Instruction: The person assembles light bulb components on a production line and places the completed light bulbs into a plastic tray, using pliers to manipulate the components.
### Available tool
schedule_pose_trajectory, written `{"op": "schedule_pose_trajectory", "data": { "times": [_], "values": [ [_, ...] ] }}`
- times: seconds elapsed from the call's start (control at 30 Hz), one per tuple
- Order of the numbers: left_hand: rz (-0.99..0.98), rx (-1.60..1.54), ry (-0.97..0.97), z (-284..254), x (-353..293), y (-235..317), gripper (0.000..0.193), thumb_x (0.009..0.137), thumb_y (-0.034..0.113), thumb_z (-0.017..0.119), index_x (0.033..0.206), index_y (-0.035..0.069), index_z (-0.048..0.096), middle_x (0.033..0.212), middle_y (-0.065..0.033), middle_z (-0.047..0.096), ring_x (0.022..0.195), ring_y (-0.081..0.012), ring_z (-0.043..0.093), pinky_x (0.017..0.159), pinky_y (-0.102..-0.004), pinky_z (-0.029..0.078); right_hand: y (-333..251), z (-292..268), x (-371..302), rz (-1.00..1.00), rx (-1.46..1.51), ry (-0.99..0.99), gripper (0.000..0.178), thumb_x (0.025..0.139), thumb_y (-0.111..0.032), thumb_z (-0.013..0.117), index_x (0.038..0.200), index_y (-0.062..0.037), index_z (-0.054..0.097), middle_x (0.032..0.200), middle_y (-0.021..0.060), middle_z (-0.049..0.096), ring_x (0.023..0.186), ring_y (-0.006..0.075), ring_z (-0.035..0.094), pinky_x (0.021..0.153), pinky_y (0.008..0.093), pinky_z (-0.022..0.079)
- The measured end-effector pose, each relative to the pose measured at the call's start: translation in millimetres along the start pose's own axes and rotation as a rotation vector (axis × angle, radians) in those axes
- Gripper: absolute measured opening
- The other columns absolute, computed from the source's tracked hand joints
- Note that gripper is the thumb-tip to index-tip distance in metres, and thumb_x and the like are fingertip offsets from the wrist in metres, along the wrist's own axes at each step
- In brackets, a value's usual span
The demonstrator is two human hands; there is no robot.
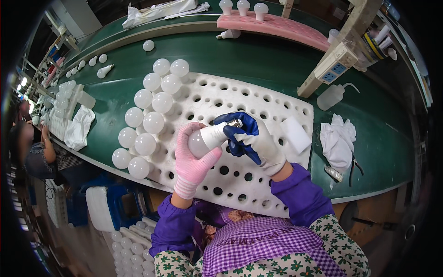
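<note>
A white light bulb (208, 138) is held in both hands over a white foam board with rows of round holes (244, 177). My left hand (191, 159), in a pink glove, wraps round the frosted globe. My right hand (256, 143), in a white glove with blue-coated fingers, closes on the base end; the metal screw cap sticks out past the fingers. To the left, several bulbs (153, 123) stand globe up in the board's left rows. A white foam square (296, 135) lies on the board beside my right hand.
On the green workbench (378, 138) at right are a squeeze bottle (331, 97), white cloth (338, 141) and pliers (355, 168). A post with sockets (334, 64) rises behind. Pink foam (277, 27) carries bulbs at the back. Another person (39, 157) sits at far left.
</note>
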State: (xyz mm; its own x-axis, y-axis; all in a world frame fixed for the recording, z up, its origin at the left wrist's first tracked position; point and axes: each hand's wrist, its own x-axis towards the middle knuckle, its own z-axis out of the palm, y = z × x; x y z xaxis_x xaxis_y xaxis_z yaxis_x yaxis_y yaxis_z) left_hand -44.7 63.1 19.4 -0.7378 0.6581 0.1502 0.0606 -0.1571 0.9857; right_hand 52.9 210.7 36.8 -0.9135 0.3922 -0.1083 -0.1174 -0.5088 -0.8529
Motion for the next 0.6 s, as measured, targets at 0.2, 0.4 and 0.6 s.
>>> {"op": "schedule_pose_trajectory", "data": {
  "times": [0.2,0.4,0.6],
  "values": [
    [-0.447,-0.621,-0.168,-20.9,-10.9,-1.0,0.056,0.078,0.028,0.070,0.122,0.002,0.047,0.096,-0.0170,0.060,0.067,-0.0194,0.062,0.042,-0.0232,0.045,-8.5,9.3,-11.2,-0.100,-0.276,-0.146,0.035,0.083,-0.011,0.074,0.115,-0.0017,0.063,0.098,0.0030,0.066,0.087,0.0070,0.060,0.077,0.0220,0.051],
    [-0.786,-1.343,-0.470,-20.8,-20.8,-18.2,0.055,0.090,0.043,0.056,0.125,0.000,0.048,0.097,-0.0265,0.056,0.057,-0.0187,0.050,0.033,-0.0188,0.036,-13.7,6.4,-12.1,-0.132,-0.397,-0.216,0.038,0.079,-0.010,0.078,0.113,-0.0015,0.064,0.104,0.0042,0.066,0.096,0.0116,0.061,0.091,0.0275,0.049],
    [-0.653,-1.210,-0.276,-11.6,-39.4,-27.5,0.056,0.087,0.039,0.062,0.127,0.002,0.048,0.100,-0.0212,0.057,0.066,-0.0181,0.055,0.046,-0.0203,0.044,-9.6,5.2,-8.6,-0.055,-0.293,-0.181,0.039,0.075,-0.006,0.080,0.109,-0.0006,0.064,0.107,0.0057,0.068,0.097,0.0123,0.062,0.090,0.0282,0.050]
  ]
}}
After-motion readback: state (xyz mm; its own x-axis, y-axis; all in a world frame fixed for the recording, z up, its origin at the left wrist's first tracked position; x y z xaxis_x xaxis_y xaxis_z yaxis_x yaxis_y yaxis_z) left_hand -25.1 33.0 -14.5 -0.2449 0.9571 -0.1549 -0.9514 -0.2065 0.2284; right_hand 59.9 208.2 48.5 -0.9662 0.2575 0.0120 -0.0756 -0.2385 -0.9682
